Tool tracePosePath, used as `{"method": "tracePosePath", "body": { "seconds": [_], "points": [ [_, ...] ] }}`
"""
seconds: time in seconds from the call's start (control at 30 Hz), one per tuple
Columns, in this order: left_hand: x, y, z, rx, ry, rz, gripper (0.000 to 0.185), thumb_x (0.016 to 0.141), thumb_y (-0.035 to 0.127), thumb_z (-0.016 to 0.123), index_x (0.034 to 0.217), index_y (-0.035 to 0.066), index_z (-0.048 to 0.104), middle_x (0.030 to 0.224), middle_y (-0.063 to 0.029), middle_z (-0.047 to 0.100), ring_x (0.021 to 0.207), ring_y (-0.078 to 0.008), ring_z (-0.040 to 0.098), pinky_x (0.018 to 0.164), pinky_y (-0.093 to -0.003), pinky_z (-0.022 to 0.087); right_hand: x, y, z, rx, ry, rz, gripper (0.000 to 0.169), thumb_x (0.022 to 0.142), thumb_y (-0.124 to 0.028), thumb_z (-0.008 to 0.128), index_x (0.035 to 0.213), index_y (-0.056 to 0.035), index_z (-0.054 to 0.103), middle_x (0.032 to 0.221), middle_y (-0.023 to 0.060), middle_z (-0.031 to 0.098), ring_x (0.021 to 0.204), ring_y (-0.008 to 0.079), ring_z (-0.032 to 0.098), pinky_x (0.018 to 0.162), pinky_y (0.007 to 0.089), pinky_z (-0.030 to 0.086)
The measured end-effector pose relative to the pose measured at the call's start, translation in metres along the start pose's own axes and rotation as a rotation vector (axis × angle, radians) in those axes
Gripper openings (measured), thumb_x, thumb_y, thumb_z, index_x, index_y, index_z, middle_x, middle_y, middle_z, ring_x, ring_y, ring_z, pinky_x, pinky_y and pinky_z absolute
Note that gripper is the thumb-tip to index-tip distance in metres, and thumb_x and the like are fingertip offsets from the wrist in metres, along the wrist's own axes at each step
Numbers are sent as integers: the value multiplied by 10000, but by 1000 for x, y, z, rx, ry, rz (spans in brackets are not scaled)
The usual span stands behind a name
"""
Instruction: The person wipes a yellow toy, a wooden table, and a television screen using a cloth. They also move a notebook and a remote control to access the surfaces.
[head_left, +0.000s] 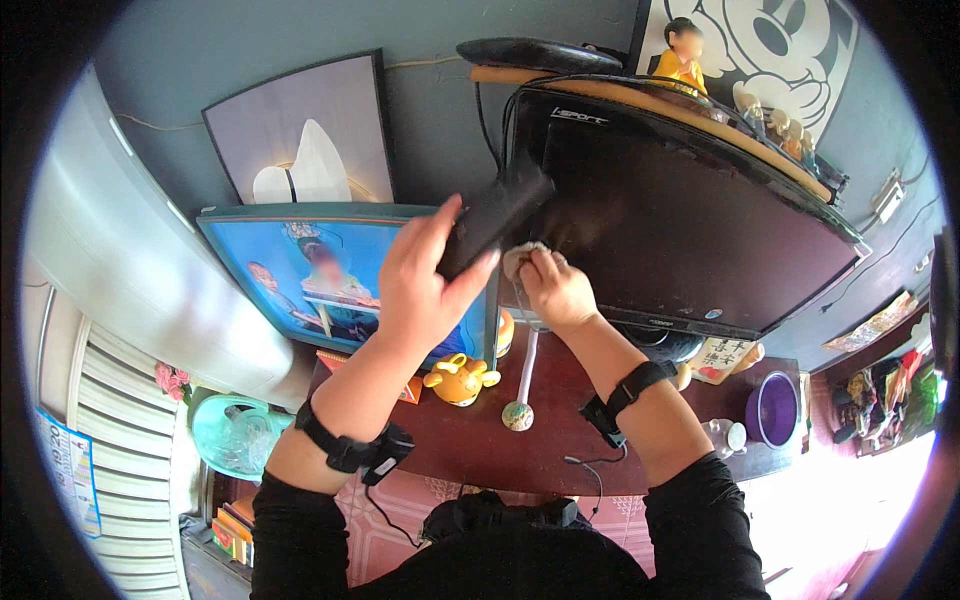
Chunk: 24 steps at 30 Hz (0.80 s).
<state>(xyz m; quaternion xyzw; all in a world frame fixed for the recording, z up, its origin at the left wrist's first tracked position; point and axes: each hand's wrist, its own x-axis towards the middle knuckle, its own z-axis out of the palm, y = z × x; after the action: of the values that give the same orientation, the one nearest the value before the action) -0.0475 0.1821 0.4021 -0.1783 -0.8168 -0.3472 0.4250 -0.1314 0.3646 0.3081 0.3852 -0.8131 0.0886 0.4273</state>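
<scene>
My left hand (424, 281) grips a black, flat, box-like object (495, 217), blurred by motion, with fingers on one side and thumb on the other. Just to its right, my right hand (559, 292) pinches a crumpled greyish cloth (522, 259) near the lower left edge of a black flat-screen television (697, 217). A thin strand seems to hang below the cloth. Under my hands, a stick with a patterned ball end (517, 416) lies on the dark red tabletop (465, 442). A yellow animal-shaped figure (460, 381) stands beside it.
A framed picture (292, 277) leans left, below a second frame (300, 135). Figurines (679, 60) stand on the wooden shelf (750, 131) above the television. A purple tub (772, 411) and lidded jar (726, 436) sit right; a mint-green basin (225, 435) is at left.
</scene>
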Motion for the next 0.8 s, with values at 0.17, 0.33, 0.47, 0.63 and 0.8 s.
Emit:
{"method": "tracePosePath", "body": {
  "seconds": [0.17,0.33,0.47,0.63,0.8],
  "points": [
    [5,-28,51,-468,204,-635,358,793,143,671,1063,-36,517,884,-93,604,801,-146,591,717,-276,468,54,-9,-29,84,257,250,85,725,-39,583,808,-41,567,809,91,533,650,265,582,554,326,505],
    [2,-46,87,-592,239,-660,356,794,143,674,1047,-30,494,879,-76,582,784,-135,558,722,-265,451,46,-2,-19,-60,191,117,65,721,-78,561,777,-54,539,802,79,512,633,210,576,485,291,497],
    [0,-45,99,-595,185,-649,364,794,143,676,1056,-32,494,900,-87,594,804,-141,560,739,-268,448,-3,-2,-6,-59,65,89,90,710,-85,568,789,-43,562,812,78,516,654,208,583,491,290,506],
    [5,-41,91,-557,147,-685,389,795,149,684,1078,-38,494,953,-125,617,853,-161,580,765,-282,458,50,-9,-24,51,172,240,131,688,-18,578,818,-36,577,825,84,539,688,271,575,578,341,505],
    [6,-36,95,-729,161,-708,363,783,133,700,1055,-13,508,891,-73,593,807,-123,564,742,-246,450,0,-13,-6,18,-33,246,109,686,-43,590,791,-68,591,835,67,547,709,237,589,544,324,510]
  ]
}}
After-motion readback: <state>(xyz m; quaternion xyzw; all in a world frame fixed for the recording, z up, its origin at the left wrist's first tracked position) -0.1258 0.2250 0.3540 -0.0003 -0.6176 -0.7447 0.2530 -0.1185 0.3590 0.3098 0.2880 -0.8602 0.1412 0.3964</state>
